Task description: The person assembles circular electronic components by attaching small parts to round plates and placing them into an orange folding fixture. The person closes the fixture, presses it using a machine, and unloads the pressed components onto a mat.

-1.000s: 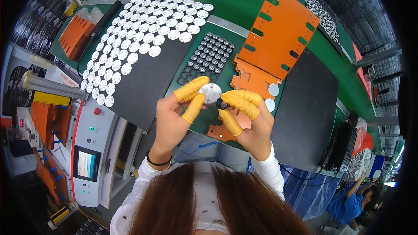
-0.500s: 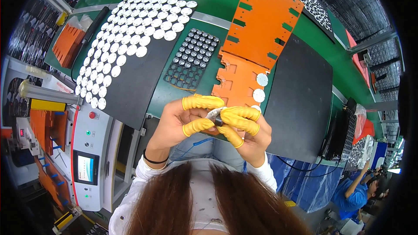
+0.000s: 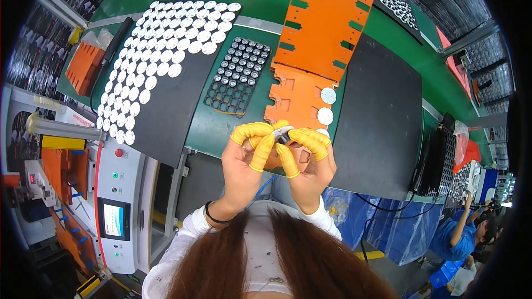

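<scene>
Between my hands, over the near end of the orange fixture, is a small white round disc (image 3: pixel 281 131) with a short dark cylindrical part (image 3: pixel 285 139) against its underside. My left hand (image 3: pixel 242 158), in yellow finger covers, pinches the disc from the left. Yellow-covered fingers of my right hand (image 3: pixel 310 158) close on the disc and dark part from the right. The orange fixture (image 3: pixel 284 105) lies hinged open, its slotted lid (image 3: pixel 321 27) folded away from me. White discs (image 3: pixel 328 96) sit along the right edge of its lower plate; the nearest is partly hidden by my right hand.
Left, rows of white discs (image 3: pixel 160 44) cover part of a black mat (image 3: pixel 166 111). Beside it stands a black tray (image 3: pixel 224 98) holding several silver-topped round parts (image 3: pixel 244 58). Another black mat (image 3: pixel 382 127) lies right. A machine control panel (image 3: pixel 116 216) borders the left; a person in blue (image 3: pixel 451 241) is far right.
My hands have risen slightly, fingers more upright around the disc, and the disc has tilted. The whole view has shifted a little. Another person's hand at the far top is out of view.
</scene>
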### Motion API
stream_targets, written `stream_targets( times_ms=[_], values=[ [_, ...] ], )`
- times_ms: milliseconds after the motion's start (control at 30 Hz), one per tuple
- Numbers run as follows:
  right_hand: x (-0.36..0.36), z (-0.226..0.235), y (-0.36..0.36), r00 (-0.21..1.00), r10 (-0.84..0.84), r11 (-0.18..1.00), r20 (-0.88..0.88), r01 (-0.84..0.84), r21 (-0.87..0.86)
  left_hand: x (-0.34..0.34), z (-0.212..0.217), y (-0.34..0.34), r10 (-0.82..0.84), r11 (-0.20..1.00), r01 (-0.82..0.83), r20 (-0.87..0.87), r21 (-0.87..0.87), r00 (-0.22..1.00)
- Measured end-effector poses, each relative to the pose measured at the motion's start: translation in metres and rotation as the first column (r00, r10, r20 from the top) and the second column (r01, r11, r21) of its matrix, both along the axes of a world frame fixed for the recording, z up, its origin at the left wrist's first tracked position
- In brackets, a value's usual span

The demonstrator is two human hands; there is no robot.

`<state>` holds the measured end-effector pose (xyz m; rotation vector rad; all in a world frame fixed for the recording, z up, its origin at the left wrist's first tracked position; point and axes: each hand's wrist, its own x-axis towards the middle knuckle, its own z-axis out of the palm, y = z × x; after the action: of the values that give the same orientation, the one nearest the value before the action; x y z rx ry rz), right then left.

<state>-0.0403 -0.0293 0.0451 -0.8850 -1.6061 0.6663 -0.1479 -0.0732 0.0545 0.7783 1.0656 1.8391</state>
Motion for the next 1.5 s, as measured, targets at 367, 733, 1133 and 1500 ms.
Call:
stream_targets(
  times_ms=[367,733,1133,1500],
  values=[
    [0.000,0.005,-0.003,0.987,0.010,0.999,-0.162,-0.016,-0.038,0.005,0.000,-0.002,-0.002,0.992,0.008,-0.048,0.125,0.999],
    [0.008,0.016,-0.003,0.994,0.049,0.998,-0.099,-0.052,-0.033,0.007,-0.010,-0.003,0.094,0.974,-0.058,-0.156,0.221,0.983],
    [0.015,0.013,-0.001,0.995,0.080,0.996,-0.056,-0.077,0.045,0.003,-0.009,-0.007,0.024,0.979,0.009,-0.158,0.202,0.987],
    [0.032,0.031,0.016,0.983,0.170,0.984,0.073,-0.173,0.046,-0.008,-0.016,0.003,-0.174,0.958,0.199,-0.130,0.207,0.976]
  ],
)
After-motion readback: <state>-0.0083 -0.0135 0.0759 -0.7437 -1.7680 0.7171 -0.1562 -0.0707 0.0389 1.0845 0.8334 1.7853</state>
